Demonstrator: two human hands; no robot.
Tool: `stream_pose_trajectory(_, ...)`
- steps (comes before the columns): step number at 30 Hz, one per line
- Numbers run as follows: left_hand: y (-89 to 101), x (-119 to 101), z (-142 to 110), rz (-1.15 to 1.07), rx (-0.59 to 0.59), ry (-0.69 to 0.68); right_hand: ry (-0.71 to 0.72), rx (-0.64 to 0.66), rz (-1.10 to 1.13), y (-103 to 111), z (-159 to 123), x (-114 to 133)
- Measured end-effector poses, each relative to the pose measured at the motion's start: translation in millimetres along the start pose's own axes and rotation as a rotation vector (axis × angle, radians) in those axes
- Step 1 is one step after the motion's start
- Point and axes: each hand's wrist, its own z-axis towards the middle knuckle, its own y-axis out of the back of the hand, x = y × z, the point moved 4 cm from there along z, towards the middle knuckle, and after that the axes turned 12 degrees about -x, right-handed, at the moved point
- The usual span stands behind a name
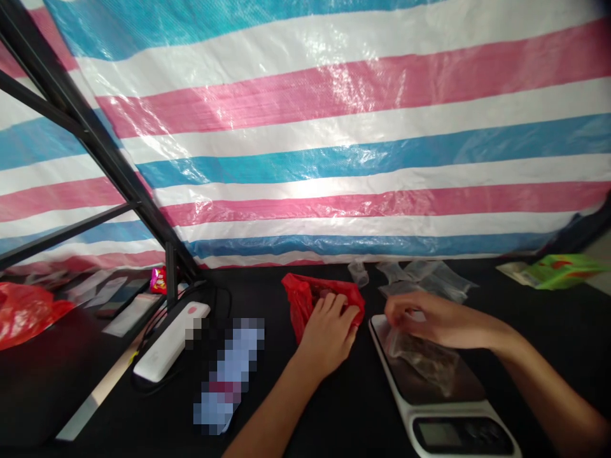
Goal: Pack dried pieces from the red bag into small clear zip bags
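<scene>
My left hand (329, 331) reaches into the mouth of a red plastic bag (305, 298) lying on the black table, its fingers curled inside the opening. My right hand (429, 318) is over the far end of a white kitchen scale (420, 381), fingers pinched on a small clear plastic bag (422, 359) that rests on the scale's platform with dark brownish contents inside. The scale's display (461, 436) faces me at the bottom right.
Several empty clear bags (420, 277) lie behind the scale. A white box-shaped device (169, 343) with cables and a blurred bottle (229, 378) lie at the left. A green packet (558, 270) sits far right, another red bag (26, 312) far left. A striped tarp (334, 127) and black frame (95, 140) stand behind.
</scene>
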Motion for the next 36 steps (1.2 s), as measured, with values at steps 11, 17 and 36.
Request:
stream_pose_trajectory(11, 4.6, -5, 1, -0.184, -0.182, 0.036, 0.113, -0.519, -0.18, 34, 13, -46)
stream_pose_trajectory(17, 9.5, -6, 4, -0.281, -0.202, -0.029, 0.208, -0.71, -0.245, 42, 14, -49)
stream_pose_trajectory(36, 19.1, -3, 4, -0.2, -0.408, 0.014, -0.074, -0.271, -0.406, -3, -28, -5)
